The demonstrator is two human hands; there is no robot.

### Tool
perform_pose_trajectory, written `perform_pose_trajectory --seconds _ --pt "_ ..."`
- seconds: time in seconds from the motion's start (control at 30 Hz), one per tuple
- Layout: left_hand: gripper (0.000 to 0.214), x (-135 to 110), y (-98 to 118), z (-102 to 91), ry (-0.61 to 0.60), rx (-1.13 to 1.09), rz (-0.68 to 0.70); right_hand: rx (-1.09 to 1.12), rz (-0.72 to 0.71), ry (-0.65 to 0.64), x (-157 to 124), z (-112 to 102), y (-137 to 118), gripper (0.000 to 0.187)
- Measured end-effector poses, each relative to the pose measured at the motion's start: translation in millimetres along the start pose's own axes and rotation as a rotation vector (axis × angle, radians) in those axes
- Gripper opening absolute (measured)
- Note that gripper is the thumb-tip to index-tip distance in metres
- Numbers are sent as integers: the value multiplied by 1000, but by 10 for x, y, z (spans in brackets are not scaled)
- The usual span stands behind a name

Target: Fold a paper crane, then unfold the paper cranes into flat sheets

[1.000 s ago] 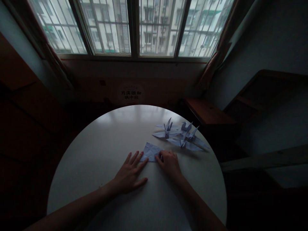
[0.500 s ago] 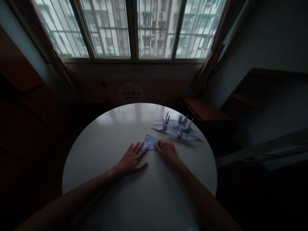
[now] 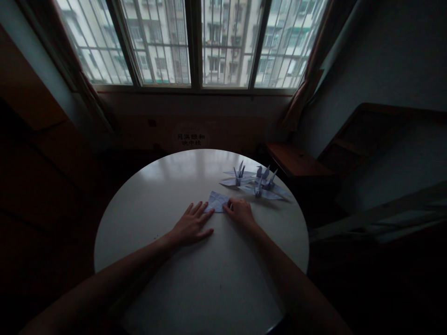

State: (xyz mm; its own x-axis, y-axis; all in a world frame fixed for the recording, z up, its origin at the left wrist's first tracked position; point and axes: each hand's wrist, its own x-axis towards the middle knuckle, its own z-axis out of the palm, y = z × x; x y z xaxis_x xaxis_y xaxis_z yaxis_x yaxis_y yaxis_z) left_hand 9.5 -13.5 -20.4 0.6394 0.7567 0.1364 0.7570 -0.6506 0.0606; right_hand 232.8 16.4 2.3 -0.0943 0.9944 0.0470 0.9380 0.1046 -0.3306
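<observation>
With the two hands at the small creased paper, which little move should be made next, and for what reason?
Probably the right hand should press gently along the right side of the creased paper: its thumb and fingers are bunched there, while the left hand lies spread with fingertips at the left side, seemingly steadying it on the white table.

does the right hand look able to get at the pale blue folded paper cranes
Probably yes: the cranes lie just beyond the right hand, with nothing visible between them, though its fingers are at the creased pale blue paper.
</observation>
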Motion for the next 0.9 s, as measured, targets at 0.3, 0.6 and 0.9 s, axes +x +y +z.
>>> perform_pose_trajectory --seconds 0.3,0.6,0.9 --pt "70 -7 14 -31 -3 -9 -20 -22 11 -3 52 37 7 30" --pt "72 -25 27 26 2 -23 -15 18 -13 23 30 60 50 25" --pt "70 -13 93 65 42 -48 -32 31 -31 40 121 70 137 25"
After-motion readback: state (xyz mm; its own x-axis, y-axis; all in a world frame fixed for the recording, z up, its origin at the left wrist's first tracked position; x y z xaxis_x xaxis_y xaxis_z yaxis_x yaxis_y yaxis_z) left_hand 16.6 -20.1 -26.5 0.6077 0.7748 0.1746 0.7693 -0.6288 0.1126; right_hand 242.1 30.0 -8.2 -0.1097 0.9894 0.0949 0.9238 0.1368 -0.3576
